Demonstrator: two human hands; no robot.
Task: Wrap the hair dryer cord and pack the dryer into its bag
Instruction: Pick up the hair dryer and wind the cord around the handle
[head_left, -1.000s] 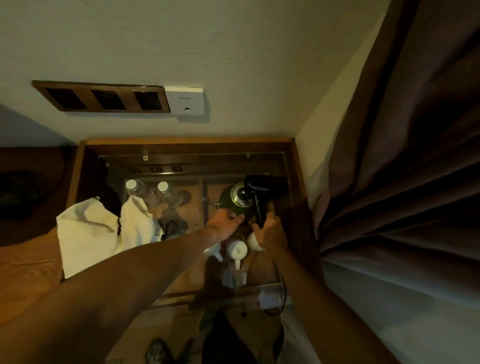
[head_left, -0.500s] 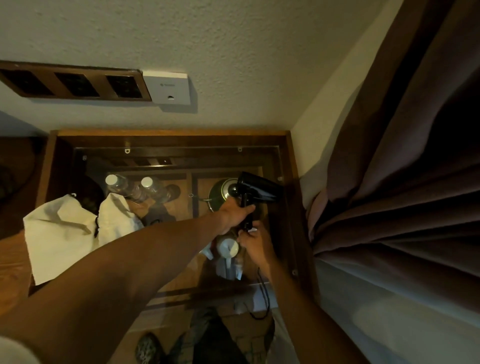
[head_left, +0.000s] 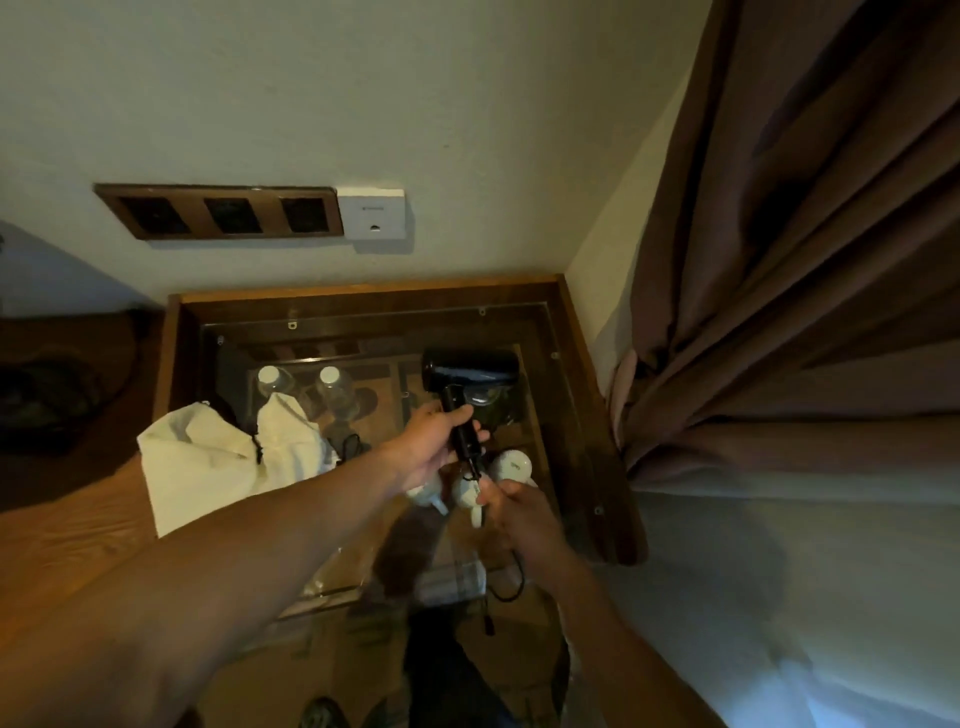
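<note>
A black hair dryer (head_left: 470, 371) is held up above the glass-topped wooden table (head_left: 374, 296), its barrel lying sideways. My left hand (head_left: 434, 441) is shut around its handle. Just below, my right hand (head_left: 517, 512) pinches the black cord (head_left: 511, 587) where it leaves the handle; the cord loops down past my wrist and its end dangles below the table's front edge. A white cloth bag (head_left: 208, 462) with a dark drawstring lies crumpled on the table's left side.
Two capped water bottles (head_left: 301, 387) stand behind the bag. White cups (head_left: 511, 465) and a dark green kettle sit under the dryer. A brown curtain (head_left: 779, 260) hangs close on the right. A wall panel and white socket (head_left: 371, 213) are above the table.
My left hand has closed on the dryer's handle and lifted the dryer off the kettle area. My right hand slid down from the handle onto the cord.
</note>
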